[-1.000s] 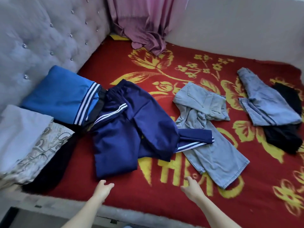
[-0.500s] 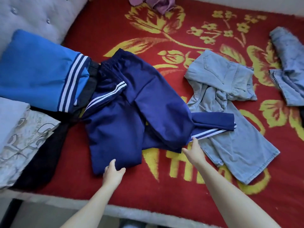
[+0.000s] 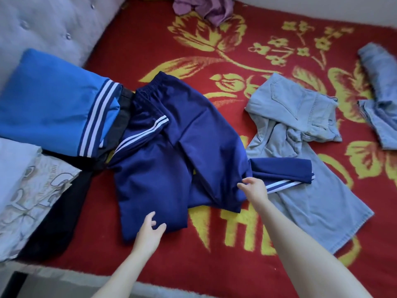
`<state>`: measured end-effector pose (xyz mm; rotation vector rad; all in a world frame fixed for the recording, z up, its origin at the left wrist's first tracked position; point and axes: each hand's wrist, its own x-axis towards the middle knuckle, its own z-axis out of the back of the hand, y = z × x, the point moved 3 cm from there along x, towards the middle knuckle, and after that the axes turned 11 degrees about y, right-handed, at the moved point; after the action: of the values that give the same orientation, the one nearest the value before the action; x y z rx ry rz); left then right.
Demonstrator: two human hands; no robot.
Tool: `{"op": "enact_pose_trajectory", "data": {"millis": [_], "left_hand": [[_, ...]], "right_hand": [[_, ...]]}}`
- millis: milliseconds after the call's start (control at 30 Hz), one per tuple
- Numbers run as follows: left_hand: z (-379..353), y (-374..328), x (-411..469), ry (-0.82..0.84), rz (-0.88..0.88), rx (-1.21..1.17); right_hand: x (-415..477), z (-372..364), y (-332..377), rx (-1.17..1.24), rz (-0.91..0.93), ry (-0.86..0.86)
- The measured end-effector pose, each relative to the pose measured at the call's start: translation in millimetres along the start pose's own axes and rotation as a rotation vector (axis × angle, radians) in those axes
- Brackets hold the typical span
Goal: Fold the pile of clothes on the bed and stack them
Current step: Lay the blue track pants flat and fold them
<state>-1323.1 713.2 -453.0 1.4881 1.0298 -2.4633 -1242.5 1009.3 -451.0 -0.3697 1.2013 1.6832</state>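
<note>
Left hand (image 3: 150,231) and right hand (image 3: 254,188), loosely open, touch unfolded navy white-striped track pants (image 3: 171,158); folded bright-blue garment (image 3: 49,104) sits at bed's left edge, pale denim jeans (image 3: 311,201) wait.

A red blanket (image 3: 139,46) patterned with yellow flowers and lettering lies spread out. A grey button-tufted headboard (image 3: 53,24) rises along its left edge. The crumpled hem of a mauve curtain (image 3: 204,7) rests on its far edge, below a pale wall (image 3: 322,5).

Left hand (image 3: 150,231), right hand (image 3: 255,189) reached navy trousers (image 3: 171,160).
</note>
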Motion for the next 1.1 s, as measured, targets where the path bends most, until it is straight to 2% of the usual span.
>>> {"op": "enact_pose_trajectory", "data": {"millis": [67, 167, 200, 267, 333, 400, 500, 567, 733, 833, 1000, 1100], "left_hand": [[-3.9, -9.7, -0.9, 0.019, -0.039, -0.02], [-9.6, -32.1, -5.6, 0.084, -0.109, -0.218], [-10.2, -40.9, -8.1, 0.094, -0.127, -0.307], [-9.2, -57.7, -11.4, 0.103, -0.143, -0.43], [-9.8, -71.8, -13.2, 0.171, -0.111, -0.489], [-12.8, -82.7, -16.3, 0.236, -0.071, -0.451], [-16.4, -92.3, -17.2, 0.202, -0.055, -0.322], [-16.7, -93.3, -15.9, 0.163, -0.07, -0.238], [-20.9, -101.4, -27.1, 0.169, -0.176, -0.226], [-21.0, -108.8, -35.6, 0.137, -0.222, -0.282], [-22.5, -137.4, -46.6, 0.129, -0.271, -0.448], [-40.9, -169.9, -61.0, 0.261, -0.352, -0.471]], "right_hand": [[-16.8, -9.8, 13.1, -0.336, 0.174, -0.142], [-52.8, -33.0, 36.0, -0.614, 0.73, -0.311], [-64.2, -41.2, 41.1, -0.717, 0.817, -0.305], [-85.9, -57.3, 45.7, -0.883, 0.863, -0.246], [-101.3, -76.9, 46.3, -0.972, 0.837, -0.101], [-119.2, -88.8, 43.5, -0.973, 0.771, -0.008], [-136.3, -98.7, 36.3, -0.859, 0.616, 0.23], [-147.6, -100.1, 25.7, -0.817, 0.471, 0.296], [-143.8, -76.2, -7.6, -0.762, 0.111, 0.22], [-139.4, -58.1, -24.1, -0.768, -0.04, 0.152], [-148.0, -15.4, -27.8, -0.757, -0.121, -0.032], [-166.2, 36.4, -25.9, -0.716, -0.11, -0.131]]}}
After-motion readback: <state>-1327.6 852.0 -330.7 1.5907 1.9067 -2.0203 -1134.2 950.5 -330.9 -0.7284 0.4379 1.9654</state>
